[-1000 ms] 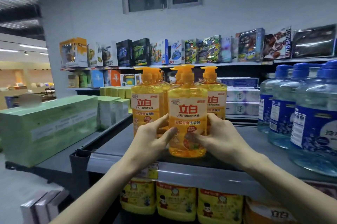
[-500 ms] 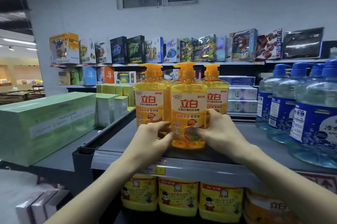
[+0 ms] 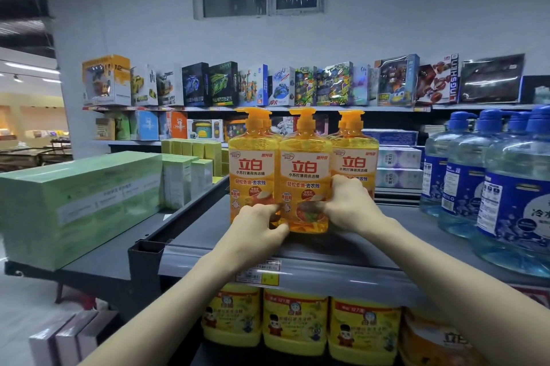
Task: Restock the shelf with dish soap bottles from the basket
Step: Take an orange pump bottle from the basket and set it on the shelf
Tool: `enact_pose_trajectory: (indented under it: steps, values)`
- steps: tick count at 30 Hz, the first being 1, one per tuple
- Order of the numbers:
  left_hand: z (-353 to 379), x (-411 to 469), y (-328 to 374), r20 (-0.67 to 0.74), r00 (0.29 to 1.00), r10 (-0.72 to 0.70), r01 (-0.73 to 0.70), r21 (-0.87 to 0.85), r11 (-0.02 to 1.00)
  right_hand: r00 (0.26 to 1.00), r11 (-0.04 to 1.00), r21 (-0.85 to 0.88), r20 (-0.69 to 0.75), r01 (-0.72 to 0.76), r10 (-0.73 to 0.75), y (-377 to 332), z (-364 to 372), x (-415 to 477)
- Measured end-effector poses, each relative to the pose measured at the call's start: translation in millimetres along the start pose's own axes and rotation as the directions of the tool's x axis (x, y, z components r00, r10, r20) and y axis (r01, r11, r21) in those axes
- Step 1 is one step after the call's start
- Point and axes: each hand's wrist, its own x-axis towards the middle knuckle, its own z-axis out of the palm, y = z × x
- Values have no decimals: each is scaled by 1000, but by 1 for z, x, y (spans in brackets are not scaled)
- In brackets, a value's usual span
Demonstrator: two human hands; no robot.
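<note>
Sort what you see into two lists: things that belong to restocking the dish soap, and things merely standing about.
Job: middle dish soap bottle, left hand and right hand gripping it, neighbouring soap bottles, shelf.
Standing about: water jugs, green boxes, toy boxes, yellow packs below.

Shop, supermarket-type aisle. Grey metal shelf with price tag on front strip. Same product repeated in rows: orange soap bottles facing out, blue-capped water jugs near them, yellow containers on tier below. Toy boxes lined up on back-wall shelves, white packs stacked under them. Green boxes on neighbouring rack at left. All retail packaging, labels forward.
</note>
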Motion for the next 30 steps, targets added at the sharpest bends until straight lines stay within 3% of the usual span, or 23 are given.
enact_pose_trajectory:
  steps: [7, 20, 23, 30]
  values:
    - [2, 1, -1, -13, 1000, -4, 3, -12, 1000, 1000, 999, 29, -1, -18, 18, -1, -1, -4]
    - [1, 3, -12, -15, 1000, 1, -2, -35, 999, 996, 987, -141, 38, -79, 85, 4, 9, -16]
    - [-1, 3, -7, -8, 999, -32, 32, 31, 999, 989, 978, -192, 112, -77, 100, 5, 4, -23]
    - [6, -8, 38, 14, 986, -169, 152, 370, 917, 976, 900, -434, 208, 28, 70, 14, -34, -63]
